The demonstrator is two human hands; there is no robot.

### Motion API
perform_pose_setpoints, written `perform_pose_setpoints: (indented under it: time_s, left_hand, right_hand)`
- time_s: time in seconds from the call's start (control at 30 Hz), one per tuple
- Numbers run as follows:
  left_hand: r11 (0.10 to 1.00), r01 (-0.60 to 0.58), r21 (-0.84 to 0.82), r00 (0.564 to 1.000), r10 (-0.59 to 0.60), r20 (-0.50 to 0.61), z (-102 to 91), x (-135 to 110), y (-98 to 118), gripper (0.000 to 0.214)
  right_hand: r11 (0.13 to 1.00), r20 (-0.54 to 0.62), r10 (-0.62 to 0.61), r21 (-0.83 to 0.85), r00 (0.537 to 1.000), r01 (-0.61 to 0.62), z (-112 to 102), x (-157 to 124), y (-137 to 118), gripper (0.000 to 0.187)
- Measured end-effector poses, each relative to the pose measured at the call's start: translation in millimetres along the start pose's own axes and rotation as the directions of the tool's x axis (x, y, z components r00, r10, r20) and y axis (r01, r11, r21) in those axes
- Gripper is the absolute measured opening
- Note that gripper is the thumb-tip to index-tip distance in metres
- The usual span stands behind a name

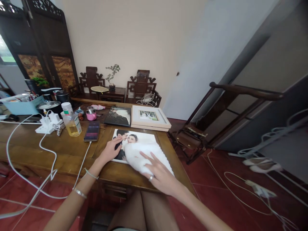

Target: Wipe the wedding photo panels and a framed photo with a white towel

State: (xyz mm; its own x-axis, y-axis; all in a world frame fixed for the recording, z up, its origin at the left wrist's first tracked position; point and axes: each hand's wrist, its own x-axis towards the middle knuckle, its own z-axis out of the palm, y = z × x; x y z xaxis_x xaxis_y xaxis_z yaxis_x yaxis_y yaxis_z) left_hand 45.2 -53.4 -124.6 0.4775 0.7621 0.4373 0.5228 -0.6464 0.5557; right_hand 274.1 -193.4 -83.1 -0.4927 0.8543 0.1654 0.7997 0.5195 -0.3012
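A glossy wedding photo panel [146, 138] showing a couple lies flat near the table's front right corner. My left hand [112, 150] rests on its left part, fingers stretched out flat over the dark suit. On the panel's right half sits a fluffy white cloth [137, 154], bunched and reaching to the table edge. My right hand [157, 170] has hold of this cloth from above, with two fingers spread across its top. The cloth covers the lower right of the picture.
Behind the panel lie a dark photo panel [117, 116] and a white-framed picture [150, 116]. To the left are a phone [91, 131] on a charging cable, a bottle of yellow liquid [73, 123], a pink cup [91, 114] and a power strip [45, 125]. A wooden chair [204, 128] stands at right.
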Motion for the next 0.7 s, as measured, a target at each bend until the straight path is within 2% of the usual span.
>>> perform_pose_setpoints:
  time_s: [0.1, 0.2, 0.3, 0.4, 0.47, 0.6, 0.7]
  left_hand:
    - [1.0, 0.008, 0.013, 1.0, -0.009, 0.009, -0.1, -0.4, 0.3, 0.04]
    - [1.0, 0.002, 0.007, 1.0, -0.003, 0.017, -2.0, -0.1, 2.3, 0.04]
    - [1.0, 0.0, 0.001, 1.0, 0.0, 0.023, -4.5, 0.5, 4.9, 0.04]
    - [1.0, 0.003, -0.008, 1.0, -0.003, 0.027, -6.2, 1.1, 6.3, 0.041]
    - [1.0, 0.006, -0.019, 1.0, -0.005, 0.022, -6.4, 1.5, 6.2, 0.041]
    - [0.999, 0.002, -0.041, 1.0, -0.002, 0.01, -5.4, 1.8, 4.9, 0.04]
    - [0.998, -0.003, -0.057, 1.0, 0.003, 0.006, -4.4, 1.4, 4.2, 0.039]
  right_hand:
    - [0.996, -0.036, 0.081, -0.02, 0.996, -0.082, -2.6, 12.7, 36.1, 0.032]
    - [0.989, -0.075, 0.139, -0.03, 0.987, -0.142, -2.5, 47.8, 71.4, 0.037]
    - [0.978, -0.116, 0.198, -0.037, 0.973, -0.204, -1.5, 86.0, 85.0, 0.039]
    - [0.975, -0.126, 0.202, -0.068, 0.971, -0.212, 2.2, 106.9, 72.0, 0.037]
    - [0.983, -0.104, 0.151, -0.089, 0.983, -0.16, 6.1, 105.1, 53.2, 0.036]
    - [0.999, -0.063, 0.002, -0.054, 0.998, -0.005, 10.3, 68.0, 10.7, 0.032]
    - [0.998, -0.034, -0.064, 0.006, 0.997, 0.064, 6.5, 30.4, -7.9, 0.027]
